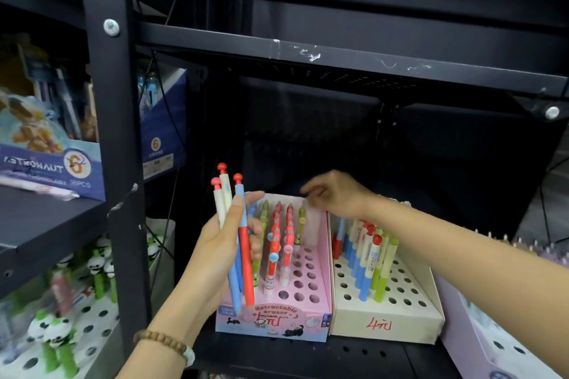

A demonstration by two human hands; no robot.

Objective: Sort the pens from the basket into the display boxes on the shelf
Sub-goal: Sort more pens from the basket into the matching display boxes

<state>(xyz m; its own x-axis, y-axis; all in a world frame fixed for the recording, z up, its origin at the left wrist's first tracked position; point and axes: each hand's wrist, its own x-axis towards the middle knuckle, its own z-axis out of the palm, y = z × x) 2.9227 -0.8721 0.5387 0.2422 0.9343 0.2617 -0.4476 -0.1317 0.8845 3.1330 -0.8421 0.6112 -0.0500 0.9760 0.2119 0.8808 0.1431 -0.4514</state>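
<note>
Held pens: a small bunch of pens [245,255] is in my left hand [226,243], with three caps showing.
Axis: they run close to upright, leaning a little. The mushroom-shaped caps point up and the tips point down.
Left hands state: the thumb lies across the front of the barrels and the fingers curl behind, gripping them. A bead bracelet [163,340] sits on the wrist.
Right hands state: my right hand [335,194] is up at the back rim of the pink display box [271,321]. It is blurred, so I cannot tell its grip.
Pink display box: just behind the left hand, with pens standing upright in its holes.
White display box [385,324]: under my right forearm, touching the pink one and partly filled.
Surface: a black metal shelf [308,354] carries both boxes.
Room: dark racking, with a black upright post [114,132] left of my left hand and a blue box [61,163] beyond it.
</note>
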